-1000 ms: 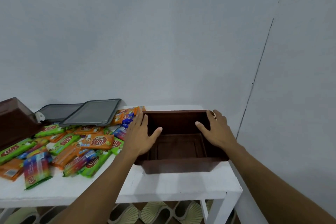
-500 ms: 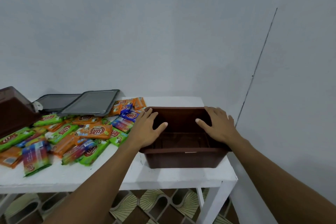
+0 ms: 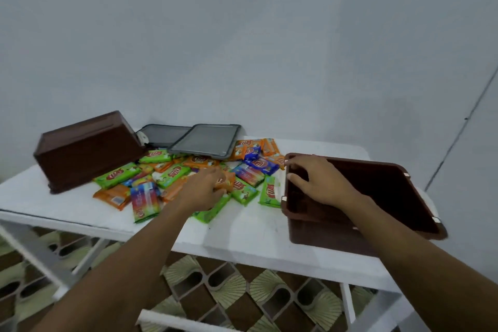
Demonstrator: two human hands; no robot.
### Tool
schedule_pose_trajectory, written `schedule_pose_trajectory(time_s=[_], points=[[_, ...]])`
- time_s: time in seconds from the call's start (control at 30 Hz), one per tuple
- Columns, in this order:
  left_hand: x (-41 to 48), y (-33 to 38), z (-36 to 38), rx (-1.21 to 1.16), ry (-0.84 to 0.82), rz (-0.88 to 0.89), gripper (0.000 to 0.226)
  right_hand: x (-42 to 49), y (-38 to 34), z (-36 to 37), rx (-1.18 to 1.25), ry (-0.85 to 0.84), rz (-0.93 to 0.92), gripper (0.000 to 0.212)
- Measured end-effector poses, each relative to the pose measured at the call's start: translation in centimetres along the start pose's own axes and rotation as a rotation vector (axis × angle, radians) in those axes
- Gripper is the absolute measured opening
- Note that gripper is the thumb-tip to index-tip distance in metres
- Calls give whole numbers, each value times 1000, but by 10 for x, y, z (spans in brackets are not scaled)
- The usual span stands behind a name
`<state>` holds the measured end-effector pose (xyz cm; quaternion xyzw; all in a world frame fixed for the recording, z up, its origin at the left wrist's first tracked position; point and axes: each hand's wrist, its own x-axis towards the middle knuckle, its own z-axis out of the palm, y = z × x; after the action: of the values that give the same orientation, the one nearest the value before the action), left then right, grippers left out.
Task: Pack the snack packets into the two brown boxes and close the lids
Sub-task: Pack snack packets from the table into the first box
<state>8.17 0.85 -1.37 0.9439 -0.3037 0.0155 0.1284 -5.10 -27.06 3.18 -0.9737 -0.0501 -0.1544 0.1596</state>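
Observation:
An open brown box (image 3: 382,191) stands empty at the table's right end. My right hand (image 3: 320,183) reaches across it, fingertips touching its left rim. A heap of green, orange and blue snack packets (image 3: 172,172) covers the middle of the table. My left hand (image 3: 202,191) is in the heap, fingers curled round an orange packet (image 3: 227,182). The second brown box (image 3: 86,151) lies tilted, bottom up, at the back left.
Two grey lids (image 3: 207,140) lie overlapping at the back against the wall, one partly on the packets. The white table (image 3: 242,237) ends just right of the open box. A patterned floor shows below the front edge.
The view has swung left. My left hand left the box's rim and went into the packet heap, taking an orange packet. My right hand shifted from the right rim to the left rim.

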Motion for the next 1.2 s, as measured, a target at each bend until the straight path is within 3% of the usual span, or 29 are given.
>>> schedule_pose_trajectory(time_s=[0.13, 0.23, 0.33, 0.47, 0.6, 0.7, 0.8, 0.87, 0.93, 1.07, 1.2], points=[[11, -49, 2, 38, -29, -70, 58, 52, -36, 36, -39, -168, -48, 36], [13, -74, 12, 35, -167, -95, 78, 85, -53, 71, -94, -306, -17, 34], [18, -91, 13, 54, -229, 24, 57, 110, -66, 101, -96, -402, 78, 38], [32, -113, -8, -215, -315, 91, 24, 136, -75, 131, -32, -423, 188, 46], [44, -138, -27, -467, -466, 47, 13, 150, -84, 150, 63, -403, 289, 58], [52, -149, -33, -615, -537, -23, 28, 155, -90, 158, 66, -452, 344, 66], [60, -155, -33, -645, -558, -58, 33, 161, -95, 151, 92, -500, 366, 60], [64, -157, -34, -641, -551, -37, 23, 164, -97, 137, 124, -541, 364, 44], [68, -156, -39, -636, -552, -6, 29, 165, -98, 116, 181, -541, 380, 29], [78, -134, -59, -623, -520, 95, 21, 159, -97, 59, 298, -455, 420, 17], [91, -83, -77, -612, -459, 212, 13, 134, -78, 3, 422, -307, 469, 20]])
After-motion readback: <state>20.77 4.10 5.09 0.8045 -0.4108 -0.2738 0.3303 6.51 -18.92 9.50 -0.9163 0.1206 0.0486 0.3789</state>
